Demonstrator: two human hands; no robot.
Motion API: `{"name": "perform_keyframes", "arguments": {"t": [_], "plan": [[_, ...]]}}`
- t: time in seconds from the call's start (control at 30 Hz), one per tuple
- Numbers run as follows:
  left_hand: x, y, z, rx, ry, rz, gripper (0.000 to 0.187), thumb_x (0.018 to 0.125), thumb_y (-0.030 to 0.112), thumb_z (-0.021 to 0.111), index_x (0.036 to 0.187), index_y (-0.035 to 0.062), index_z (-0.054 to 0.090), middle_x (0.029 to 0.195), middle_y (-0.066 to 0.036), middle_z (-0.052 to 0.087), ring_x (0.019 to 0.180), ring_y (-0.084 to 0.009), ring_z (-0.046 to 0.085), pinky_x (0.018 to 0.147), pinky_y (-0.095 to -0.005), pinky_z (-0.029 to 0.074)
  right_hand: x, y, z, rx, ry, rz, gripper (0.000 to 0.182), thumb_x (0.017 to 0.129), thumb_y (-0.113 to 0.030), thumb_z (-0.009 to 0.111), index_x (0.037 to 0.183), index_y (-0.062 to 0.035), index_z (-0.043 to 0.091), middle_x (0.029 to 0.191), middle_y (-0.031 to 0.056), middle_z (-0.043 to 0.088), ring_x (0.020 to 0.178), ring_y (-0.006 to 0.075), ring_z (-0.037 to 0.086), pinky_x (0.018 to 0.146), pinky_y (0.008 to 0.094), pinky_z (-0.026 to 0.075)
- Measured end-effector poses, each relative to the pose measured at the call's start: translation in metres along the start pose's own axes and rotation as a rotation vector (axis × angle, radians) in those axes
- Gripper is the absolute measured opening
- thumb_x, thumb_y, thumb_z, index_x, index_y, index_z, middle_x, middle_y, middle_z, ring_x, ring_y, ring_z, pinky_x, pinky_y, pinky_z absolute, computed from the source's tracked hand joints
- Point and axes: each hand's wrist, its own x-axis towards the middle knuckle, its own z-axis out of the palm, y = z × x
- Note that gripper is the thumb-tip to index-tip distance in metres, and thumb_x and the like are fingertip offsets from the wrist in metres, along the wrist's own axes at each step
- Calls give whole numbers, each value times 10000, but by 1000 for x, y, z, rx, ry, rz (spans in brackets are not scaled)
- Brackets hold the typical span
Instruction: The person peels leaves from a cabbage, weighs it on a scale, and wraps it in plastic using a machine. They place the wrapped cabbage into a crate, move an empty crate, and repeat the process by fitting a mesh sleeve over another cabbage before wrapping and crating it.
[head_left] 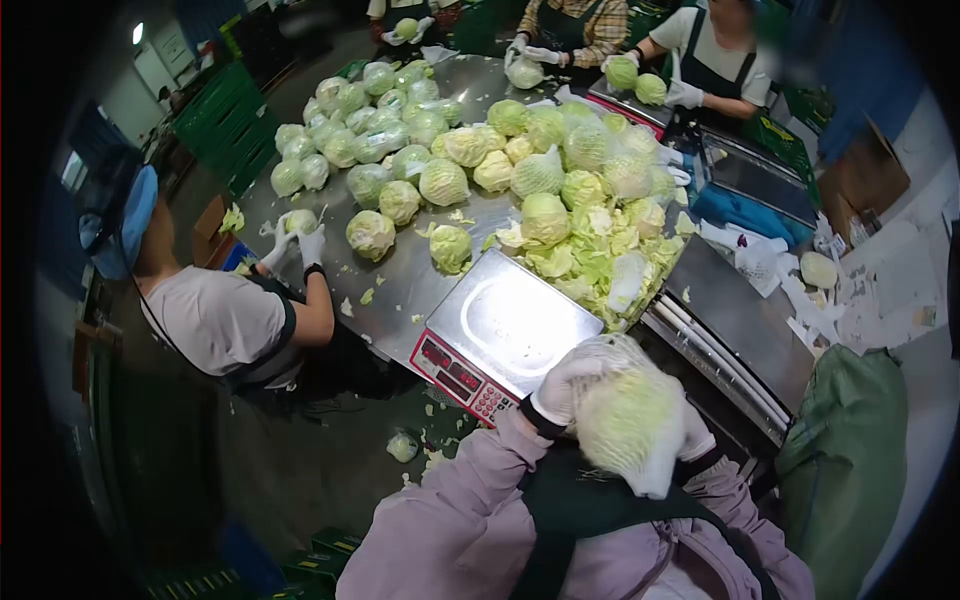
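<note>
A pale green cabbage [628,415] in a white foam net is held close to my chest, the net's gathered end hanging toward me. My left hand [563,390], in a white glove, grips the cabbage's upper left side, fingers curled into the net. From the right, my gloved right hand [694,432] clasps the cabbage, its fingers mostly hidden behind it. Just beyond my hands is a digital scale [520,322] with a bare metal plate and a red-framed keypad.
Cabbages [545,218], some netted, and loose leaves [595,250] are heaped on the metal table [325,228]. Wrapped cabbages [345,120] lie farther back. A co-worker [225,315] handles a cabbage at left; others stand opposite. A green sack [845,450] is at right.
</note>
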Motion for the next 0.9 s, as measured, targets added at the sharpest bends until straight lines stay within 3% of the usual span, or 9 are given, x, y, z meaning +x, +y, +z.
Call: {"name": "perform_keyframes", "arguments": {"t": [0.17, 0.2, 0.27, 0.3, 0.33, 0.5, 0.63, 0.8, 0.9], "plan": [[61, -22, 59, 901, -76, 35, 183, 819, -28, 649, 999, -22, 616, 993, -88, 637, 963, -173, 598, 867, -291, 460, -57, -48, 54, -484, 182, -516, 441, 990, -216, 431, 1389, -33, 378, 1324, 110, 512, 1232, 219, 479, 1034, 350, 402], [70, -37, 50, 834, 102, 66, 257, 818, -39, 648, 1063, -9, 575, 1015, -76, 620, 971, -167, 592, 866, -287, 466, -59, -20, 0, 381, 161, -305, 464, 1018, -303, 359, 1390, -25, 371, 1350, 117, 494, 1246, 233, 469, 1041, 369, 400], [80, -69, -2, 756, 286, -37, 514, 842, 147, 706, 1266, 28, 441, 1238, -83, 524, 1093, -152, 525, 915, -324, 451, -63, -41, -19, 327, 216, -448, 483, 1025, -342, 328, 1386, -25, 380, 1348, 115, 497, 1241, 228, 473, 1049, 366, 390], [76, -70, 29, 538, 476, -408, 465, 920, 259, 618, 1272, 24, 424, 1266, -79, 498, 1141, -156, 493, 977, -321, 403, -61, -55, -26, 250, 222, -540, 508, 1032, -381, 296, 1382, -24, 389, 1346, 114, 500, 1235, 222, 478, 1057, 363, 380], [74, -93, 33, 559, 355, -338, 461, 945, 294, 570, 1284, 20, 419, 1287, -77, 487, 1151, -161, 493, 983, -317, 396, -62, -61, -30, 429, 395, -471, 548, 1036, -422, 250, 1363, -16, 420, 1323, 107, 523, 1214, 203, 492, 1058, 335, 365], [150, -149, 35, -27, 313, -552, 440, 984, 393, 465, 1194, 14, 536, 1127, -115, 600, 1071, -171, 577, 898, -342, 490, -68, -90, -89, 143, 601, -648, 474, 1037, -354, 329, 1315, 0, 477, 1284, 82, 549, 1197, 170, 495, 1037, 305, 357], [242, -190, 17, 436, 104, -319, 409, 967, 360, 510, 1217, 36, 511, 1149, -135, 592, 1025, -203, 614, 801, -367, 545, -72, -145, -126, -129, 735, -657, 424, 977, -210, 507, 1331, 16, 450, 1265, 72, 546, 1154, 146, 512, 1004, 279, 376], [277, -228, -28, 421, 159, -545, 563, 927, 380, 581, 1335, 12, 461, 1224, -131, 579, 1066, -177, 592, 846, -315, 508, -36, -127, -227, -567, 818, -680, 637, 830, -150, 697, 1360, 27, 391, 1282, 136, 520, 1155, 205, 515, 998, 314, 400], [277, -207, -42, 1200, 39, -573, 634, 883, 423, 635, 1288, -43, 493, 1220, -159, 581, 1075, -191, 572, 958, -292, 418, -47, -116, -236, -684, 916, -652, 684, 796, -183, 732, 1359, 8, 393, 1278, 157, 522, 1110, 235, 553, 947, 321, 447]]}}
